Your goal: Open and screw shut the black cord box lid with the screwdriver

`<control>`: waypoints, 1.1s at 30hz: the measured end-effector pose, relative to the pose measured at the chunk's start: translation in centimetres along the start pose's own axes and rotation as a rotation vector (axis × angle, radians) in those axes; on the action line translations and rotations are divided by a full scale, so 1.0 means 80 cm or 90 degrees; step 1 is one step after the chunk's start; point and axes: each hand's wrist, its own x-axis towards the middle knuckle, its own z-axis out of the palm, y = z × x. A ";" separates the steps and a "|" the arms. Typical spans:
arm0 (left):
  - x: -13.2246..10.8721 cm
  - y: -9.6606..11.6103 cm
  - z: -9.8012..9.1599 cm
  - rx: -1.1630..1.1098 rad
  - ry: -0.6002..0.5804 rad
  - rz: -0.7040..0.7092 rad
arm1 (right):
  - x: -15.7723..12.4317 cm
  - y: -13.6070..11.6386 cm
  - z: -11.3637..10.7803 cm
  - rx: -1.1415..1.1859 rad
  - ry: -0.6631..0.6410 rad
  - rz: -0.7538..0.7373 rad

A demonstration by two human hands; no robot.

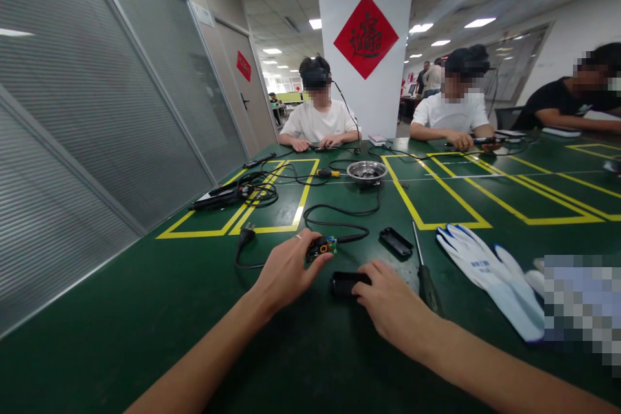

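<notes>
Between the thumb and fingers of my left hand (290,265) is a small circuit board (330,245) with a copper coil and green parts. A black cable (353,235) runs from the board's right side, and a plug (246,234) on a cord lies left of my hand. My right hand (388,301) grips the right end of a black plastic case (343,284), which rests on the table just below the board. Beyond it lies a second black shell (396,242), its hollow side up. A screwdriver (427,288) with a dark handle lies right of my right hand.
White work gloves (490,265) lie at the right. A metal bowl (367,172) holding small dark parts stands further back, beside a yellow-black screwdriver (328,173). Coiled cables (257,193) lie back left. Several people sit across the green table (160,310), which has yellow tape outlines.
</notes>
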 end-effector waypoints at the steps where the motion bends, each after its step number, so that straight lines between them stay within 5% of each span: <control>1: -0.001 0.004 0.000 -0.004 -0.006 0.007 | -0.011 0.002 -0.005 0.004 0.002 0.004; 6: -0.007 0.023 0.004 -0.039 -0.055 0.050 | -0.045 0.009 -0.015 0.034 0.019 -0.019; 12: -0.013 0.052 0.019 -0.115 -0.131 0.116 | -0.052 0.029 -0.028 0.004 0.219 0.034; 17: -0.017 0.062 0.032 -0.141 -0.215 0.145 | -0.054 0.044 -0.017 -0.068 0.091 -0.006; 29: -0.018 0.060 0.027 -0.029 -0.246 0.222 | -0.056 0.042 0.006 -0.103 0.004 -0.005; 33: -0.023 0.063 0.038 -0.061 -0.242 0.267 | -0.052 0.041 -0.008 -0.065 -0.007 0.017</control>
